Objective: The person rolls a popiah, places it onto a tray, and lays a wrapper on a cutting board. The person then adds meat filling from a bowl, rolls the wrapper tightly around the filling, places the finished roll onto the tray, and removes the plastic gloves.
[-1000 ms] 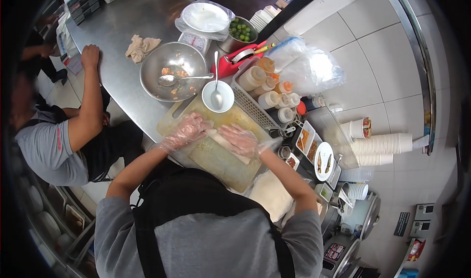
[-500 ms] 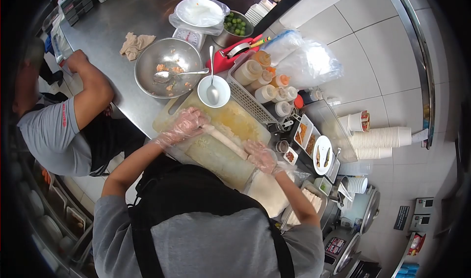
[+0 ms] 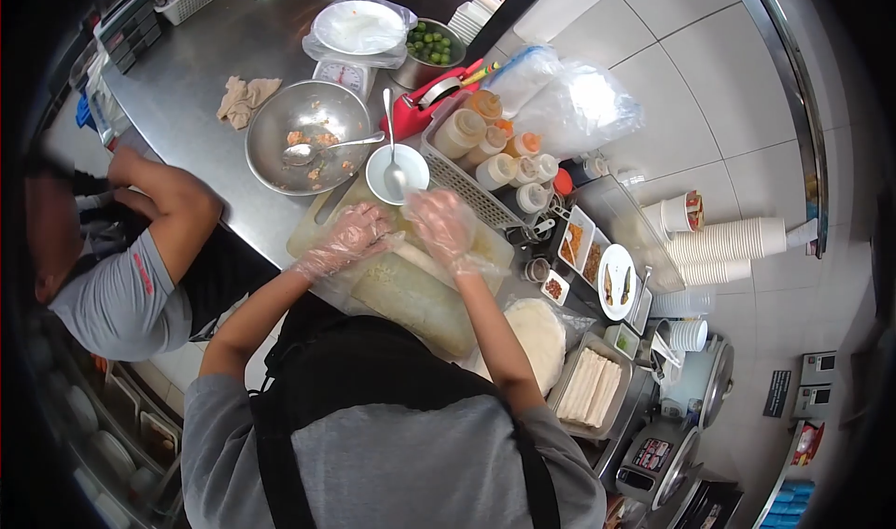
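Observation:
A pale rolled wrapper lies slantwise on the stained cutting board. My left hand, in a clear plastic glove, is closed at the roll's left end. My right hand, also gloved, is over the board beside the white bowl; its fingers are bent and blurred, and I cannot make out anything in them. A spoon leans in that bowl. To the left, a steel mixing bowl holds another spoon and bits of orange filling.
A squeeze-bottle basket stands beyond the board. Round wrappers lie to the right, near a tray of finished rolls. Behind are a scale and a pot of green fruit. A co-worker is at the left.
My right hand has left the roll's right end and moved left and up to beside the white bowl. My left hand stays at the left end. The view has shifted slightly.

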### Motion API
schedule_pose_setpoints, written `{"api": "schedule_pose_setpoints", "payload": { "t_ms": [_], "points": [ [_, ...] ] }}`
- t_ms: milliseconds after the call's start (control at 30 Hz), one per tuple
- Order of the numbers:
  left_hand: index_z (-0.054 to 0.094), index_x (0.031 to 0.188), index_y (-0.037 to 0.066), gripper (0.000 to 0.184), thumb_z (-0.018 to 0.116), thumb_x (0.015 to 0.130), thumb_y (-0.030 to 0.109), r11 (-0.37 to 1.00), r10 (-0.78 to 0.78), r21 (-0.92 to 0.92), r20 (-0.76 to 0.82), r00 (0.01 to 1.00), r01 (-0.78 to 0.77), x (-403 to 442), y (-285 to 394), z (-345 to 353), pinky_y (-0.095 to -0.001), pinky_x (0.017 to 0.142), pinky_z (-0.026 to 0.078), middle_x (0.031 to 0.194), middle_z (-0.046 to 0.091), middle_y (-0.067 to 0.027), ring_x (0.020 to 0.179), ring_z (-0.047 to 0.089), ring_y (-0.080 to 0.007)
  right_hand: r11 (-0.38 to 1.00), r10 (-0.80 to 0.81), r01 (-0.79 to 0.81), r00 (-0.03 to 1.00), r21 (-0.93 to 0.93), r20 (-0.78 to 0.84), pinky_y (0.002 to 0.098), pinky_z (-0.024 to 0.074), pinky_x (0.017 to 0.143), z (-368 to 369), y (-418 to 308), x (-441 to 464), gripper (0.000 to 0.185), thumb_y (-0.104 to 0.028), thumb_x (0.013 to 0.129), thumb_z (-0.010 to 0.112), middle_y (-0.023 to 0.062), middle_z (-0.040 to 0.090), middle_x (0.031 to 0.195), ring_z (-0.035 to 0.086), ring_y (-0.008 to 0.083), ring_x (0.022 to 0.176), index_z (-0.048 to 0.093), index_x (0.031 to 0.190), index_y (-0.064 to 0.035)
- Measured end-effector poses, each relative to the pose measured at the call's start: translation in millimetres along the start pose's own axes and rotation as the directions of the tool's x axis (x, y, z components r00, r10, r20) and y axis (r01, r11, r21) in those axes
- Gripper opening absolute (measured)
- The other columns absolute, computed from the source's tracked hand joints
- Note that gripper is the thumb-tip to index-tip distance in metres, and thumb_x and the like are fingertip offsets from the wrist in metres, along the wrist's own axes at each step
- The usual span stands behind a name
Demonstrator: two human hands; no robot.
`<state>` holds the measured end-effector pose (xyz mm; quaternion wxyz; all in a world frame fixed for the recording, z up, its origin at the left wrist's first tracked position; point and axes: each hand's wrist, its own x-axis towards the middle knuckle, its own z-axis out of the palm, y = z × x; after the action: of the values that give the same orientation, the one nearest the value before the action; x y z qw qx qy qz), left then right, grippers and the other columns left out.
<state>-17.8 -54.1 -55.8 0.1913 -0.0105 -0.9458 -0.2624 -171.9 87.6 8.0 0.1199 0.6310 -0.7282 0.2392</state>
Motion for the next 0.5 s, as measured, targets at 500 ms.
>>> {"api": "schedule_pose_setpoints", "payload": {
  "t_ms": [500],
  "points": [
    [0.064,0.1,0.013,0.032,0.071,0.072,0.027,0.996,0.039,0.077,-0.05,0.998,-0.035,-1.8,-1.6,-1.4,-0.0403,0.084,0.045,0.103,0.056,-0.006,0.103,0.051,-0.0258,0.986,-0.159,0.108,0.823,0.125,0.545,0.0427,0.037,0.099,-24.9,41.3,-82.9,0.046,-0.032,0.087,0.053,0.0124,0.05,0.128,0.043,0.0298,0.122,0.049,0.127,-0.0085]
  ]
}}
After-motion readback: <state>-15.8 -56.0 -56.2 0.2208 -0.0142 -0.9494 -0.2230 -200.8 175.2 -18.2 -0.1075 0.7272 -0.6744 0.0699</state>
